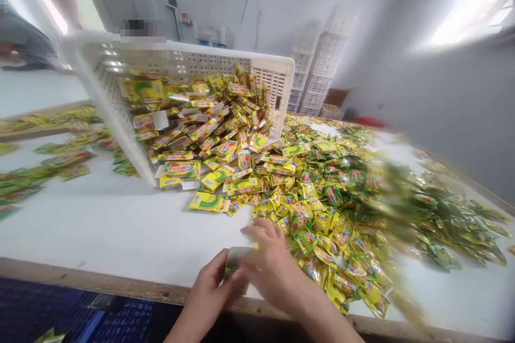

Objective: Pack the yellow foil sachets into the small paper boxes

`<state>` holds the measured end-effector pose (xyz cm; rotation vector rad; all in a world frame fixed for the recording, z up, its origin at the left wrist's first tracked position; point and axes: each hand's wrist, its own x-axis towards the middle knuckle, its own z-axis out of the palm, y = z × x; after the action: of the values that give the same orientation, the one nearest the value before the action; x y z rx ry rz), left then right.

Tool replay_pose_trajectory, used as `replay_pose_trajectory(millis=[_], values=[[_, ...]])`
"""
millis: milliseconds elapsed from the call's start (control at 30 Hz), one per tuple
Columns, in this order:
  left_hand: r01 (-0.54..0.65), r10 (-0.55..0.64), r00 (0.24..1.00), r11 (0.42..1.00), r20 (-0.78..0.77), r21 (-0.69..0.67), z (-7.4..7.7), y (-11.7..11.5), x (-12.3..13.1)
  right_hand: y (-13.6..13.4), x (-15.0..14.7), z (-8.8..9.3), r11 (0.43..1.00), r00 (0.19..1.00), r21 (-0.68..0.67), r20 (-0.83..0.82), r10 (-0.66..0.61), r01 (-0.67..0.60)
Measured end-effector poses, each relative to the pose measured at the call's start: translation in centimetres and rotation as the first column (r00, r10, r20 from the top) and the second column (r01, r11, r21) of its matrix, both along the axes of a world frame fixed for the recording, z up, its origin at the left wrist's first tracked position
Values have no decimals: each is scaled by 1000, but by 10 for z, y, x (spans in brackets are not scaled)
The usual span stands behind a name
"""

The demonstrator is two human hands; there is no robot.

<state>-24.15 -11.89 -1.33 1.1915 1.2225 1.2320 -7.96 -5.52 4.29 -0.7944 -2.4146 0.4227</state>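
Near the front edge of the table, my left hand (213, 292) is wrapped round a small carton (237, 257). Its pale inner flap stands up, and green printing shows below. Over the carton's right side is my right hand (271, 260), smeared by motion, with some fingers bent forward. Small yellow specks show by its fingers, but I cannot make out whether it holds anything. Just right of this hand spreads a heap of small yellow and green sachets (322, 220). Several yellow cartons (209, 202) lie beyond my hands.
A white plastic basket (185, 49) lies tipped on its side, with cartons spilling from it. Blurred green packets (434, 214) cover the table's right side. The wooden table edge (161, 295) runs in front of me. Stacked crates (317, 64) stand behind; a person (28, 37) is at far left.
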Motion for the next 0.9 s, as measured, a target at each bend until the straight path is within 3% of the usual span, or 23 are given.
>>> replay_pose_trajectory(millis=[67,133,233,267,333,400,433,467,500,567,633,733,800,900], values=[[-14,14,1000,1000,2,11,-4,1,1,-5,0,-6,999,999,-19,0,44,-44],[-14,14,1000,1000,-10,-5,-5,1,2,-10,5,-9,994,995,-110,-103,17,-28],[-5,5,1000,998,-7,-66,-3,-3,-3,-12,13,-13,919,916,-388,-337,-219,77],[4,-2,1000,996,21,-88,-1,-6,-6,-13,15,-15,854,874,-516,-380,-302,70],[54,-40,993,990,108,-131,1,-11,-14,-13,14,-24,663,829,-747,-403,-389,-52],[116,-90,984,980,156,-164,2,-13,-20,-16,9,-32,456,825,-864,-410,-389,-213],[141,-112,981,974,160,-178,3,-12,-23,-17,5,-35,403,828,-881,-409,-382,-249],[156,-127,979,969,159,-192,3,-11,-24,-18,1,-36,413,835,-879,-404,-373,-240],[157,-125,979,966,159,-206,3,-9,-24,-20,-2,-36,480,844,-856,-393,-365,-191],[102,-63,983,969,175,-224,3,-3,-23,-21,-8,-32,682,856,-731,-370,-362,-28],[-9,50,982,975,180,-220,1,3,-22,-19,-10,-27,812,842,-579,-402,-359,69],[-190,214,970,964,119,-187,-5,11,-22,-9,-11,-25,843,817,-537,-491,-302,-11],[-255,268,961,953,67,-167,-12,14,-24,-3,-12,-29,824,809,-564,-505,-300,-46],[-276,277,961,955,-3,-106,-18,15,-27,1,-18,-38,764,781,-646,-470,-410,13]])
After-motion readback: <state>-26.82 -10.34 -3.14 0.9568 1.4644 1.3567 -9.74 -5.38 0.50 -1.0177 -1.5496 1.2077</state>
